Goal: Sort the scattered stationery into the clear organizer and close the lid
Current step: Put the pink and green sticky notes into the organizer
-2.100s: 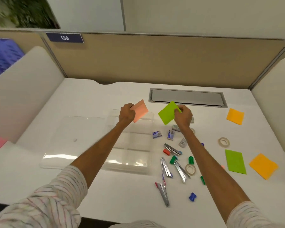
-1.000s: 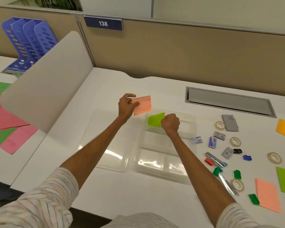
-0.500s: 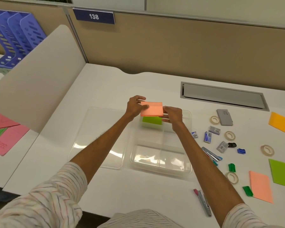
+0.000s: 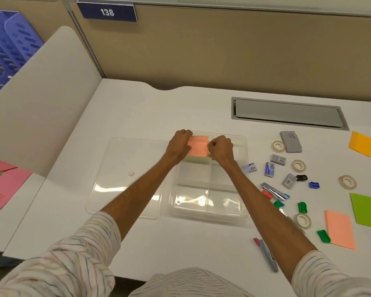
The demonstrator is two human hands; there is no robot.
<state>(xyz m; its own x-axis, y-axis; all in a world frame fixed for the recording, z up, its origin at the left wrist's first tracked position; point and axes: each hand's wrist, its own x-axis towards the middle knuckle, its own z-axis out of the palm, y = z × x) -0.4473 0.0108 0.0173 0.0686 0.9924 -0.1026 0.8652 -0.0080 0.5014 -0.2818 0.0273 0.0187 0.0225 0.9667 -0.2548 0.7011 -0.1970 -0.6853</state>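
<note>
The clear organizer (image 4: 242, 179) sits mid-desk, its open lid (image 4: 126, 189) lying flat to the left. Over its far left compartment, my left hand (image 4: 178, 145) and my right hand (image 4: 221, 147) pinch a pink sticky-note pad (image 4: 198, 146) from either side. A green pad (image 4: 198, 160) lies just beneath it in that compartment, only its near edge showing. Scattered to the right are tape rolls (image 4: 298, 166), staple boxes (image 4: 269, 169), staple removers (image 4: 274, 190), green clips (image 4: 302, 207), another pink pad (image 4: 340, 229), a green pad (image 4: 365, 210) and an orange pad (image 4: 361, 143).
A grey stamp pad (image 4: 290, 141) and a cable hatch (image 4: 287, 113) lie at the back right. A white divider (image 4: 41, 99) stands on the left, with pink folders (image 4: 7, 187) beyond it. A stapler (image 4: 267, 255) lies near the front edge.
The green pad went down into the far left compartment. Both hands then brought the pink pad lower, right over the green one.
</note>
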